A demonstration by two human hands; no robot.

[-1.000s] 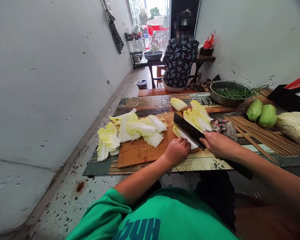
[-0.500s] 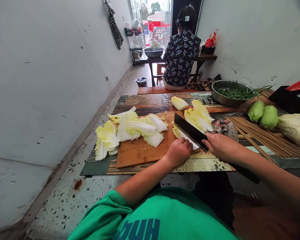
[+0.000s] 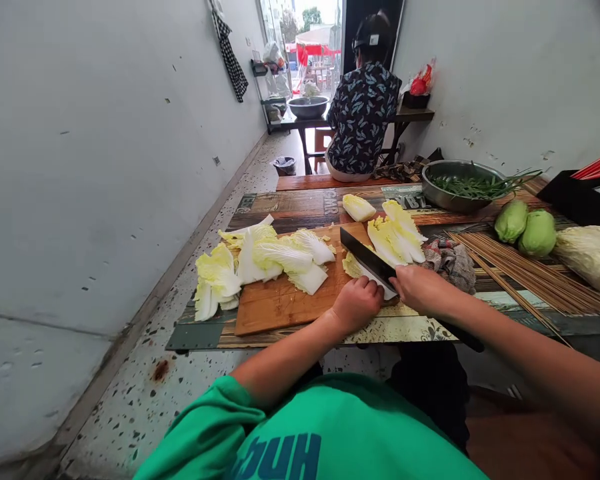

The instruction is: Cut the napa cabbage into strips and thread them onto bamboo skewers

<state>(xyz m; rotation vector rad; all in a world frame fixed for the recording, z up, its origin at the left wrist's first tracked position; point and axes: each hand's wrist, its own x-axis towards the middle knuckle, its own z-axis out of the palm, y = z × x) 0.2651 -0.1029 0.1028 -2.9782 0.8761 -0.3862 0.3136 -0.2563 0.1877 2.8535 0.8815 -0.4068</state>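
Observation:
A napa cabbage leaf (image 3: pixel 351 266) lies at the right end of the wooden cutting board (image 3: pixel 270 310), partly covered by the blade. Curled fingers of my left hand (image 3: pixel 359 304) press on its near edge and grip it. My right hand (image 3: pixel 423 291) is closed around the handle of a dark kitchen knife (image 3: pixel 366 256). The blade slants over the leaf, just beyond my left knuckles; whether its edge touches the leaf I cannot tell. On the board's left part and past its edge lie several cabbage pieces (image 3: pixel 265 257).
More cabbage leaves (image 3: pixel 396 233) and a small cabbage heart (image 3: pixel 359 207) lie behind the board. To the right are a crumpled cloth (image 3: pixel 450 262), wooden skewers (image 3: pixel 520 273), green gourds (image 3: pixel 539 233), a cabbage (image 3: pixel 593 257) and a metal bowl of greens (image 3: pixel 463 190). A person (image 3: pixel 365 120) sits ahead, back turned.
My right hand and the knife have shifted left, bringing the blade closer over the leaf. My left hand stays almost where it was on the leaf.

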